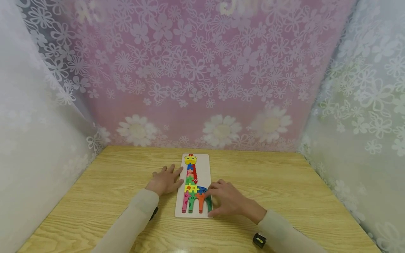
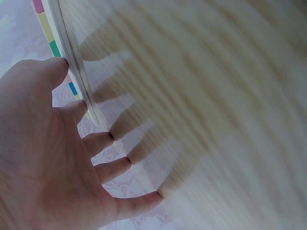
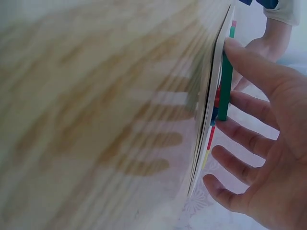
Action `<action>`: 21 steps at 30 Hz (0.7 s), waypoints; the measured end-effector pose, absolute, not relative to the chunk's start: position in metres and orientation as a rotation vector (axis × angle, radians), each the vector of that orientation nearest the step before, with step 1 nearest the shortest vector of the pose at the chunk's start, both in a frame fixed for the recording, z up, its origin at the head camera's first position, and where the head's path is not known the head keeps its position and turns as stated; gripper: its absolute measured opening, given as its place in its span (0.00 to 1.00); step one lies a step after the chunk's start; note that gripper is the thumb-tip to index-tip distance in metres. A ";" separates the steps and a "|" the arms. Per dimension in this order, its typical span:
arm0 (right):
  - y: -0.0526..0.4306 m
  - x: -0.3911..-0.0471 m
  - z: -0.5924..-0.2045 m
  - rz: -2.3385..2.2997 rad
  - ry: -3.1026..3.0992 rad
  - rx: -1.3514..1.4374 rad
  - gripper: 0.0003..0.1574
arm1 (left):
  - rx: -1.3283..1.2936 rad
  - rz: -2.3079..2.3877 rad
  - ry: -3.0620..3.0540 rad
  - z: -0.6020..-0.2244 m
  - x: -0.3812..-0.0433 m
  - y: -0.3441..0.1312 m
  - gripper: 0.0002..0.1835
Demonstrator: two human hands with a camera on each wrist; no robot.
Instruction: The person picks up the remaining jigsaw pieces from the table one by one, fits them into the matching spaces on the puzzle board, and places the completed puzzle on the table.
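Note:
A giraffe jigsaw of coloured pieces lies on a pale puzzle board in the middle of the table. At the board's lower right, my right hand pinches a dark green leg piece between thumb and fingers. In the right wrist view this green piece stands slightly proud of the board. My left hand has its fingers spread, with thumb and index finger touching the board's left edge. The yellow giraffe head is at the far end, and orange, green and pink legs are at the near end.
The wood-grain table runs back to a pink flowered curtain. White flowered curtains hang on both sides. A small black device sits by the right sleeve, and another dark one by the left.

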State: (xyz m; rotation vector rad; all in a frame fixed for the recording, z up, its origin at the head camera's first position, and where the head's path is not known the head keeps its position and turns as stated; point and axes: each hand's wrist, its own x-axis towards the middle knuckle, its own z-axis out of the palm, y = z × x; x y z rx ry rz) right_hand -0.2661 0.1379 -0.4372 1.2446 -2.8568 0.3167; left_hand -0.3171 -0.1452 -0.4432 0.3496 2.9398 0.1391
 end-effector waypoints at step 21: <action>0.135 -0.263 -0.437 0.372 -2.859 1.201 0.35 | 0.343 0.141 2.948 -0.442 -0.315 -0.145 0.36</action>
